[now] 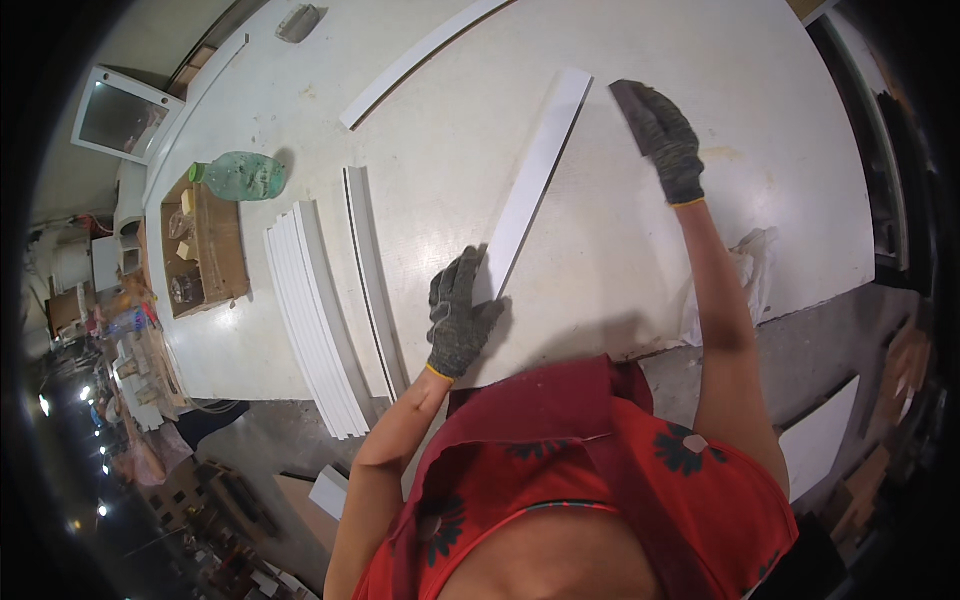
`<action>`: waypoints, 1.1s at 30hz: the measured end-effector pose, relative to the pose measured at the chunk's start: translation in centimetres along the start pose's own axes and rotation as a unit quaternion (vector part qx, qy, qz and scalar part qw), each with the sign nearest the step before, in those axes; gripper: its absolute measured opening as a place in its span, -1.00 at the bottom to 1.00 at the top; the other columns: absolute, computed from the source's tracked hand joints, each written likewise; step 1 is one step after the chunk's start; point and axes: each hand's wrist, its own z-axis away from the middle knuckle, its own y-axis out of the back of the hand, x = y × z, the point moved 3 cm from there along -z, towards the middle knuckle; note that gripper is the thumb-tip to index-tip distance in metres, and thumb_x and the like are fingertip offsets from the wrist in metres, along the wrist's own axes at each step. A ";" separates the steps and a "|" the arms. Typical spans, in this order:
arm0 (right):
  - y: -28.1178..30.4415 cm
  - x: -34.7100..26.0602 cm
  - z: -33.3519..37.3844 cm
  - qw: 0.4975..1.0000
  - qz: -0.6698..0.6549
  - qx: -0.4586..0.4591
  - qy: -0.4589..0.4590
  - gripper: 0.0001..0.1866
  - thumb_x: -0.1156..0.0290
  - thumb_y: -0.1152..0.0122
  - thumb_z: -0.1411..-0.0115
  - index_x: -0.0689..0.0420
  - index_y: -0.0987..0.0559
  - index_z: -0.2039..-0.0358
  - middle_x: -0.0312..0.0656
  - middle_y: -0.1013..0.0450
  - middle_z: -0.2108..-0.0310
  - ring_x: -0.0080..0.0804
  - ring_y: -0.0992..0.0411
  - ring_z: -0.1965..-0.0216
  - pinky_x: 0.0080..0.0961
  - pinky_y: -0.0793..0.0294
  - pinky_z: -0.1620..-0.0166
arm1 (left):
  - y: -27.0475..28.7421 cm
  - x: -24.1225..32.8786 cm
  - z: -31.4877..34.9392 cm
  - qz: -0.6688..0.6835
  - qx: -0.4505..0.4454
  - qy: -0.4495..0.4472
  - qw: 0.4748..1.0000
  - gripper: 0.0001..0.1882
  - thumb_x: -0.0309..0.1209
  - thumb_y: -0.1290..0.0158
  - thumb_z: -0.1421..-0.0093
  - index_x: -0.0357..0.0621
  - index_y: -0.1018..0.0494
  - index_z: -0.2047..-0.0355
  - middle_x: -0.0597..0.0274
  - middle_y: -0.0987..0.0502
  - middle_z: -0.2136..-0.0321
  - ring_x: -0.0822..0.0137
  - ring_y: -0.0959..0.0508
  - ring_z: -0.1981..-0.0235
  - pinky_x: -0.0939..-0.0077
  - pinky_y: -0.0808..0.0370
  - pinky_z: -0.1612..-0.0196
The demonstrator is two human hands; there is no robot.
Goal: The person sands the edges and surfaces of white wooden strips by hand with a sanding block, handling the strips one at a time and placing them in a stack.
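My left hand (460, 318), in a dark grey knitted glove, grips the near end of a long white strip (540, 165). Its fingers lie along one side and the thumb along the other, hiding that end. The strip slants away over the white tabletop, up and to the right. Past its far end, my right hand (670, 140), gloved the same way, is closed on a dark flat piece (630, 115), possibly a sanding pad. The piece is apart from the strip, and the glove covers part of it.
Left of my left hand lie a narrow strip (368, 270) and a stack of white strips (312, 320). Another strip (420, 62) lies farther off. A cardboard box (222, 245), green bottle (245, 177) and grey block (298, 22) stand leftward; a plastic bag (750, 275) lies right.
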 end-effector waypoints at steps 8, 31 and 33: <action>-9.4 -12.0 6.1 0.942 0.002 -0.233 0.242 -0.58 0.11 -0.18 -0.20 -0.22 -0.58 -0.09 -0.28 -0.48 -0.11 -0.31 -0.39 -0.20 -0.20 -0.48 -0.10 | -0.9 -1.2 4.8 0.031 0.080 0.131 0.988 -0.26 -0.29 -0.42 0.10 -0.05 -0.47 -0.15 0.09 -0.58 0.09 0.03 -0.52 0.06 0.11 -0.42 -0.05; -10.8 -9.3 -0.7 0.932 0.288 -0.213 0.049 -0.61 0.17 -0.23 -0.16 -0.27 -0.60 -0.04 -0.40 -0.51 -0.03 -0.28 -0.50 0.01 -0.24 -0.51 0.20 | -2.0 -1.4 4.7 0.114 0.177 0.177 0.961 0.12 -0.53 -0.43 0.12 -0.24 -0.02 -0.41 0.01 -0.57 0.09 0.07 -0.54 0.05 0.18 -0.49 0.00; -11.2 -17.2 5.9 0.960 0.086 -0.140 0.228 -0.65 0.32 -0.26 0.01 -0.17 -0.63 0.14 -0.26 -0.53 0.17 -0.25 -0.53 0.13 -0.24 -0.56 0.19 | -2.3 -0.9 5.1 0.188 0.200 0.216 0.937 0.19 -0.57 -0.42 0.10 -0.25 0.10 -0.45 -0.01 -0.53 0.04 0.12 -0.53 0.01 0.25 -0.49 -0.05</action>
